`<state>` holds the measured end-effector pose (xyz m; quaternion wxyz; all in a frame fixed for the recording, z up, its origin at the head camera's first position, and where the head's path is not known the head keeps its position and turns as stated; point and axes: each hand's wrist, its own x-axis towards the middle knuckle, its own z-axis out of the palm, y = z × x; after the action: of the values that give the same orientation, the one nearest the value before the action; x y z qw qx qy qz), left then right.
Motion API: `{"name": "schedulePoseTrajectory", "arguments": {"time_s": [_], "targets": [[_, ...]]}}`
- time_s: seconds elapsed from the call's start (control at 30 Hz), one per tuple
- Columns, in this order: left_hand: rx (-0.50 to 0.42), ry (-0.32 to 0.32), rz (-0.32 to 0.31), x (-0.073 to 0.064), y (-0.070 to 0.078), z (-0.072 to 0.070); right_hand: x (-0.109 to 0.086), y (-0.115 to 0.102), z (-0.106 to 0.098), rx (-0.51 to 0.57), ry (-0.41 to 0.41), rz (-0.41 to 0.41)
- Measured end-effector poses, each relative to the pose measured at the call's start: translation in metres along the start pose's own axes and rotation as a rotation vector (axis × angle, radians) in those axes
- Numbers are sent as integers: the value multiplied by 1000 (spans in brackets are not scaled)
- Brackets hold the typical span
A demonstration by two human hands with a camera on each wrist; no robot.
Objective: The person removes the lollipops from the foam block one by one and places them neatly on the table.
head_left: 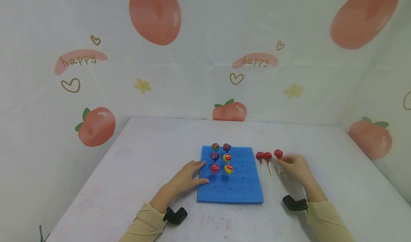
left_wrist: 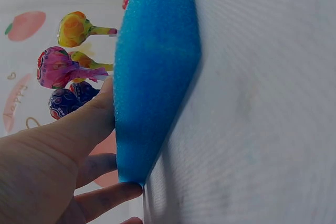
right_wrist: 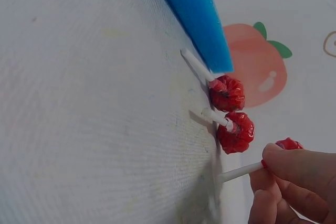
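Observation:
A blue foam board lies on the table with several wrapped lollipops standing upright in two columns on its left and middle part; a yellow one and a pink one are at the front. My left hand rests against the board's left edge, thumb and fingers extended along it. At the right, my right hand pinches a red lollipop just below its head, its white stick pointing down. Two more red lollipops lie side by side on the table between the board and that hand.
Small holes dot the bare part of the foam board. Behind the white table hangs a pale cloth backdrop printed with peaches, hearts and lettering. A black wrist camera sits on the right wrist, another on the left.

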<state>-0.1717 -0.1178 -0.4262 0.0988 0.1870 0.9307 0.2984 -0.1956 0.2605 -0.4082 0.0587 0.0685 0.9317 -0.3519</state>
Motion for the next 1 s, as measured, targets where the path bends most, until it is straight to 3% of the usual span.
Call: {"name": "schedulePoseTrajectory", "arguments": {"time_s": [1.0], "targets": [[-22, -4, -20, 0, 0, 1, 5, 4, 3, -1, -34, 27]]}}
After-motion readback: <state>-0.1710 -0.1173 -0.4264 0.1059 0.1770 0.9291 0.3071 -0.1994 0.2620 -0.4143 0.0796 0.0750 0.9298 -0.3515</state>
